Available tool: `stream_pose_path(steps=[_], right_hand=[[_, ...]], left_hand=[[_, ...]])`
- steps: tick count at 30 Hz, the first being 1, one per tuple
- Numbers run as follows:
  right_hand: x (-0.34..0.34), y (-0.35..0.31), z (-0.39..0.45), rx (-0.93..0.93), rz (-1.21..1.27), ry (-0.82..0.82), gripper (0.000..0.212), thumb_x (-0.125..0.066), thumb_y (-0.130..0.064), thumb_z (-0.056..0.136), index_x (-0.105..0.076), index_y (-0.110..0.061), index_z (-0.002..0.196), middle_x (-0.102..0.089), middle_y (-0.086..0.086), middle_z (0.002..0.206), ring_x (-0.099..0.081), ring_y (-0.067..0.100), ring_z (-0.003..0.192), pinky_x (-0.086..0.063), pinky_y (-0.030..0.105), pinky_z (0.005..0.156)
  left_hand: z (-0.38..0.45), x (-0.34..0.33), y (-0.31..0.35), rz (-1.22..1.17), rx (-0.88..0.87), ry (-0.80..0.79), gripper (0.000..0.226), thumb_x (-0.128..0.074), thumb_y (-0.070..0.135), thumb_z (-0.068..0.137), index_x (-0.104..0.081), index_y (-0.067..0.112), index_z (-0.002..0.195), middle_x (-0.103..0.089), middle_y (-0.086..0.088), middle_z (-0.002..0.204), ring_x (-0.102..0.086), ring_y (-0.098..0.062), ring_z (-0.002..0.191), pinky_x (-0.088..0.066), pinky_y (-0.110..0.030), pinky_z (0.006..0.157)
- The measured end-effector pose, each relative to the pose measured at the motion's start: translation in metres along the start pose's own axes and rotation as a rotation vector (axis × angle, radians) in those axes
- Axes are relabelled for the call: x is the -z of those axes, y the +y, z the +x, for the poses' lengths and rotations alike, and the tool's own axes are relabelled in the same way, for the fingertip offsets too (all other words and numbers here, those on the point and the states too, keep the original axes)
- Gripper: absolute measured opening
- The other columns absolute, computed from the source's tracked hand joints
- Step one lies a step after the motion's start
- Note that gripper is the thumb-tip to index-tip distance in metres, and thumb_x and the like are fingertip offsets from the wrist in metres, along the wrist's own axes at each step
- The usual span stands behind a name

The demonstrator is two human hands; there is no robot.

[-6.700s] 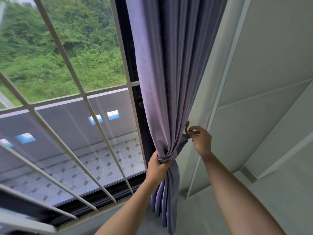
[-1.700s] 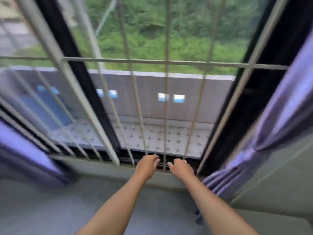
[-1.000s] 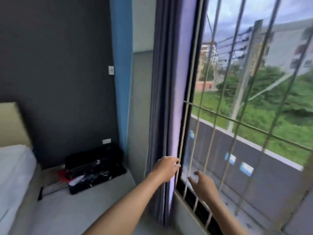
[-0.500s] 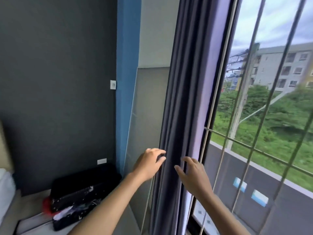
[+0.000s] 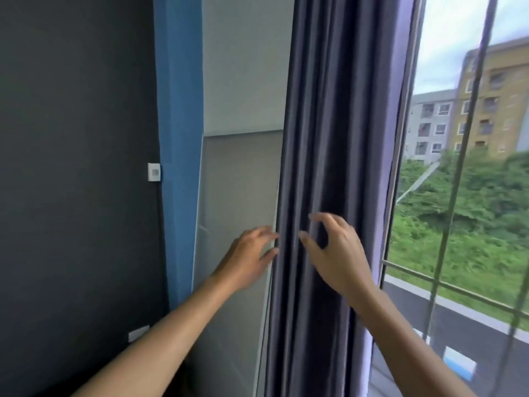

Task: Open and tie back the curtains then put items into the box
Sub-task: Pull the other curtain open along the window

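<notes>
A purple-grey curtain point(image 5: 337, 138) hangs in gathered folds down the left side of the window. My left hand point(image 5: 249, 259) reaches to the curtain's left edge, fingers spread and tips touching the fabric. My right hand point(image 5: 335, 253) is in front of the folds with thumb and fingers apart and loosely bent, holding nothing. No tie-back and no box are in view.
A barred window point(image 5: 458, 173) fills the right side, with greenery and buildings outside. A grey wall panel point(image 5: 237, 196) and a blue strip point(image 5: 177, 138) stand left of the curtain. The dark wall point(image 5: 77, 167) carries a small white switch point(image 5: 154, 171).
I have turned from the right curtain to the left one. Both hands rose from the window sill to the left curtain's folds, and the view closed in on it.
</notes>
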State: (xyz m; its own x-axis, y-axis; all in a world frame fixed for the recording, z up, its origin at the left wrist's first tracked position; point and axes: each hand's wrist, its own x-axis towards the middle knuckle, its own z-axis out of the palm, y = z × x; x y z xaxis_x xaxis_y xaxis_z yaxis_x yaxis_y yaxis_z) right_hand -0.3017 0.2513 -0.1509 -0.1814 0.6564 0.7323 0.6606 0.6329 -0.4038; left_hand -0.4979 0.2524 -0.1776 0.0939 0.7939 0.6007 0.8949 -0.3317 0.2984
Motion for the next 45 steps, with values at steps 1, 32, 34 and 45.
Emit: stream_pose_path(steps=[1, 32, 34, 45], right_hand=[[-0.004, -0.005, 0.010, -0.005, 0.013, 0.019, 0.042, -0.055, -0.045, 0.091, -0.051, -0.027, 0.129, -0.051, -0.007, 0.134, -0.045, 0.018, 0.125, -0.037, 0.026, 0.094], [-0.199, 0.045, 0.019, -0.906, -0.467, 0.114, 0.048, -0.042, -0.004, 0.094, -0.034, -0.016, 0.140, -0.061, 0.010, 0.123, -0.063, 0.024, 0.102, -0.055, 0.036, 0.084], [-0.209, 0.054, 0.003, -0.952, -0.530, 0.059, 0.047, -0.039, -0.003, 0.093, -0.036, -0.015, 0.139, -0.061, 0.012, 0.122, -0.063, 0.027, 0.103, -0.055, 0.040, 0.087], [-0.252, 0.076, -0.028, -0.957, -0.493, 0.061, 0.037, -0.034, -0.019, 0.099, -0.030, -0.021, 0.136, -0.061, 0.008, 0.123, -0.064, 0.023, 0.102, -0.053, 0.032, 0.087]], left_hand=[[0.010, 0.003, -0.008, -0.023, -0.011, 0.036, 0.039, -0.054, 0.028, 0.096, -0.054, 0.018, 0.134, -0.045, -0.006, 0.146, -0.043, -0.021, 0.134, -0.032, -0.033, 0.113], [0.114, -0.190, -0.130, -0.890, -0.077, -0.080, 0.016, -0.052, 0.018, 0.098, -0.063, 0.012, 0.090, -0.064, 0.003, 0.084, -0.059, -0.007, 0.071, -0.054, -0.019, 0.070], [0.105, -0.197, -0.138, -0.876, -0.060, -0.026, 0.026, -0.056, 0.022, 0.096, -0.054, 0.014, 0.072, -0.056, 0.007, 0.070, -0.047, -0.001, 0.057, -0.043, -0.008, 0.054], [0.067, -0.211, -0.148, -1.019, -0.244, -0.328, 0.042, -0.034, 0.046, 0.099, -0.051, 0.022, 0.130, -0.065, 0.007, 0.113, -0.065, -0.004, 0.098, -0.052, -0.022, 0.091]])
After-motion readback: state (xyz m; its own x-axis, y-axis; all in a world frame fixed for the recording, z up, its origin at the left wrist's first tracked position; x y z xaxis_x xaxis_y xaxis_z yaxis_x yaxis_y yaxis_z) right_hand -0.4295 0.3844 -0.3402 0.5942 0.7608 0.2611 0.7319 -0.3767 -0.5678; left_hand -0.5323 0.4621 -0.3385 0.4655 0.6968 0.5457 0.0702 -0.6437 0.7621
